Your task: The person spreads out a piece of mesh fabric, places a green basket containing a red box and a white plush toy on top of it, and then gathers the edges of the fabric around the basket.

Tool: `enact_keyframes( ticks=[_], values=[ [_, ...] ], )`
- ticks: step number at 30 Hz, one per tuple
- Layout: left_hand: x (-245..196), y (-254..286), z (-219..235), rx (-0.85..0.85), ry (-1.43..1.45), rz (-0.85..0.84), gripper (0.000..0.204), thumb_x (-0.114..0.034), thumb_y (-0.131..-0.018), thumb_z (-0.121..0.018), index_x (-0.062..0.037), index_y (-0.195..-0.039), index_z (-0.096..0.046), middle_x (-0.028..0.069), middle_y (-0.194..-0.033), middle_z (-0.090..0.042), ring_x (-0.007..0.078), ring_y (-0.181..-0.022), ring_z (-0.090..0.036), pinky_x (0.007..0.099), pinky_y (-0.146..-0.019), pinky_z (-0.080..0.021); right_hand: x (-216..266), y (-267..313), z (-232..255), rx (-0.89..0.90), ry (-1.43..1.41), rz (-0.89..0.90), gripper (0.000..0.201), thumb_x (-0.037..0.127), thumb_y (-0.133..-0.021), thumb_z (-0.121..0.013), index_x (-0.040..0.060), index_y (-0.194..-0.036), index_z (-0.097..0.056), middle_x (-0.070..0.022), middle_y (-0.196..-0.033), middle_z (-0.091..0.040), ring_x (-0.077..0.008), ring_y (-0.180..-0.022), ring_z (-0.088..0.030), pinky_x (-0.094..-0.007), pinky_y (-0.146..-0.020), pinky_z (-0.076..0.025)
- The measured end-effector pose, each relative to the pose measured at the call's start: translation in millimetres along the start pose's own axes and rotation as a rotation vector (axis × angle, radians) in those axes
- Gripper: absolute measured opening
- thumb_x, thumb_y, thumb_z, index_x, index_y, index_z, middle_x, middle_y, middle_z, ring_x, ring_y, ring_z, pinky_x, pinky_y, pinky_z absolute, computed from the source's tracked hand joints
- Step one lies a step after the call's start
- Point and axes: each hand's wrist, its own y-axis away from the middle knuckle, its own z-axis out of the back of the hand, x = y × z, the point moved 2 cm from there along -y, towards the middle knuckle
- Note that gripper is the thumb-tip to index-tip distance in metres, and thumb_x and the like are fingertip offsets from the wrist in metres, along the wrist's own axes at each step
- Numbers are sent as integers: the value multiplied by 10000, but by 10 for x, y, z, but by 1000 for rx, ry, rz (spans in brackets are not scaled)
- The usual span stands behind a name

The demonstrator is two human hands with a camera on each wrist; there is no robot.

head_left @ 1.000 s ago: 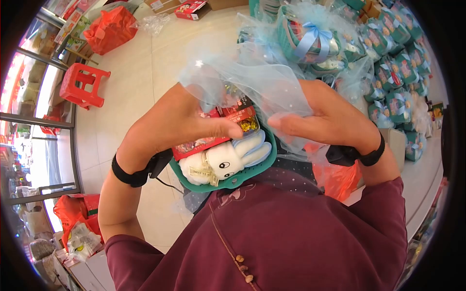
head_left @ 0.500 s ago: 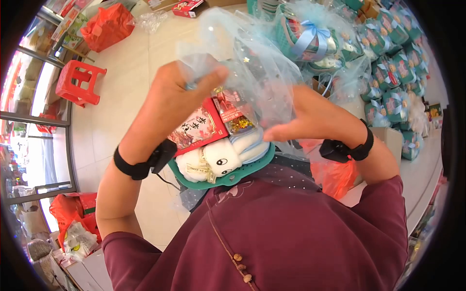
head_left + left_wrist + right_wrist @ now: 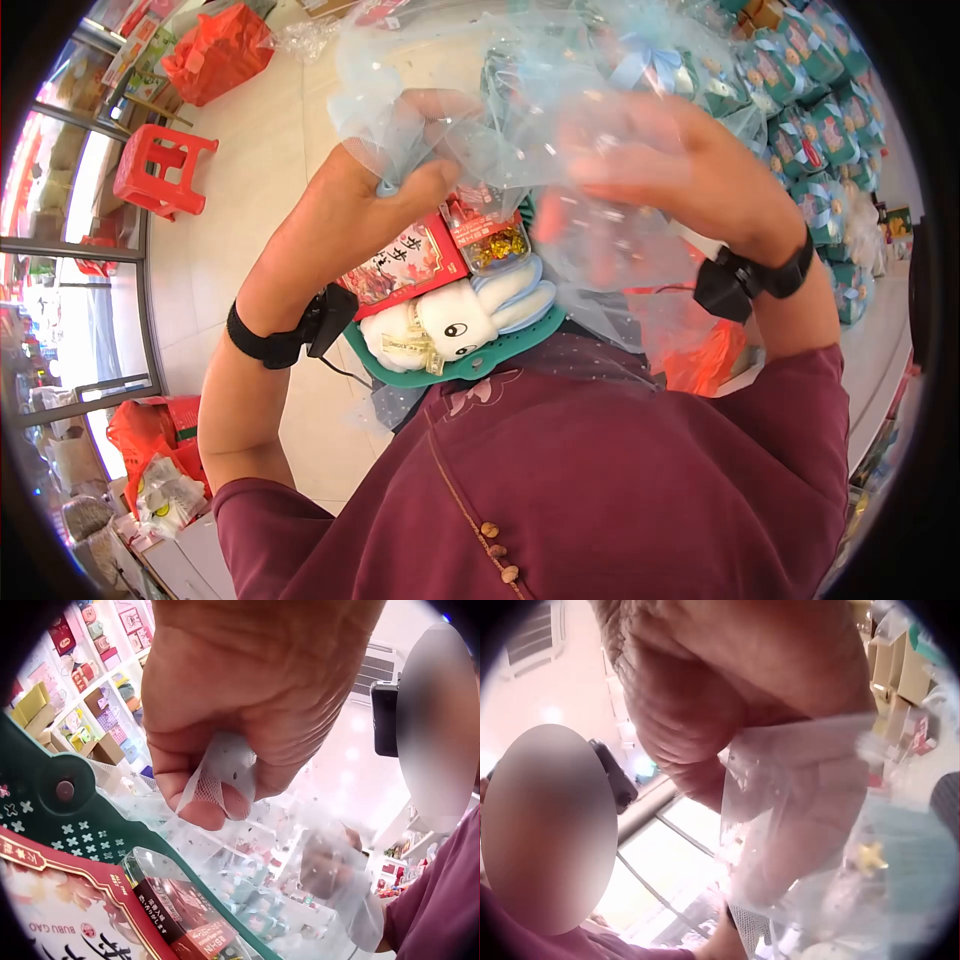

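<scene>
A teal basket sits in front of the person's torso. In it lie a white plush rabbit with blue-lined ears, a red printed box and a clear-lidded pack with gold contents. Sheer light-blue tulle with small stars spreads above the basket's far side. My left hand pinches a gathered bit of it between thumb and curled fingers, as the left wrist view shows. Blurred in the head view, my right hand has its fingers extended behind the tulle.
Many wrapped teal baskets with blue bows are stacked at the right. On the tiled floor at left stand a red plastic stool and a red bag. Another red bag hangs by the right forearm.
My right hand has swung up and to the right under the tulle, spreading it wider. My left hand has risen off the red box and holds the tulle near the far-left side.
</scene>
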Motion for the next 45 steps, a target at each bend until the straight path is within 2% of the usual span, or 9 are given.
enact_keyframes(
  ticks=[5,10,13,15,17,22,35,39,45],
  values=[
    [114,37,-8,112,-2,-181,508,-289,-958,-718,-38,-1363,-542,50,-1035,-668,128,-953,-590,315,-839,-501,-167,-555,-276,70,-195,60,379,325,-996,-604,-27,-1135,-636,-102,-982,-712,-134,-880,-685,-293,-706,-562],
    [235,79,-39,-60,161,230,454,-309,-960,-734,-18,-1291,-629,30,-1112,-697,120,-1030,-624,300,-894,-505,-197,-596,-264,-17,-63,159,463,390,-973,-645,-21,-1187,-625,-107,-1036,-698,-156,-987,-663,-308,-861,-529],
    [218,18,-35,-176,21,145,353,-277,-974,-719,-23,-1214,-672,3,-1061,-699,94,-994,-617,283,-845,-510,-358,-407,-155,-148,43,136,538,428,-945,-682,-7,-1250,-598,-110,-1075,-683,-168,-1017,-653,-312,-898,-514],
    [248,-13,-31,-245,14,95,297,-280,-999,-672,12,-1038,-708,-21,-803,-638,73,-736,-524,278,-656,-454,-486,-170,-63,-236,128,116,594,451,-924,-705,4,-1293,-575,-117,-1116,-668,-175,-1027,-648,-313,-900,-514],
    [284,-22,8,-259,61,148,309,-295,-1003,-664,8,-1040,-710,-19,-811,-643,76,-735,-525,275,-662,-456,-535,110,89,-21,526,54,632,439,-895,-742,-2,-1304,-547,-132,-1178,-642,-192,-1048,-642,-311,-909,-516],
    [323,-36,-12,-246,53,85,331,-311,-999,-664,2,-1100,-699,-4,-827,-651,90,-772,-541,286,-705,-470,-721,499,-38,333,443,-349,345,290,-939,-684,37,-1167,-631,-70,-945,-690,-182,-874,-654,-328,-775,-520],
    [81,305,-146,199,91,24,812,-446,-799,-862,-5,-1381,-506,102,-1174,-648,172,-1013,-606,343,-860,-512,-265,-388,-445,-111,-253,73,379,274,-943,-661,-58,-1124,-636,-74,-968,-686,-140,-858,-645,-287,-787,-526],
    [68,326,-294,-48,-65,185,587,-303,-858,-823,-23,-1308,-571,85,-1065,-697,156,-964,-627,315,-826,-514,-229,-486,-490,-106,-280,206,379,264,-957,-645,-47,-1174,-624,-89,-1010,-689,-160,-926,-679,-289,-814,-553],
    [255,326,-204,-128,69,74,305,-233,-989,-697,-23,-1207,-656,6,-1037,-671,106,-970,-585,291,-853,-484,-174,-168,145,-384,0,269,399,275,-958,-677,-18,-1220,-611,-104,-1123,-676,-179,-1050,-672,-291,-923,-521]
  ],
)
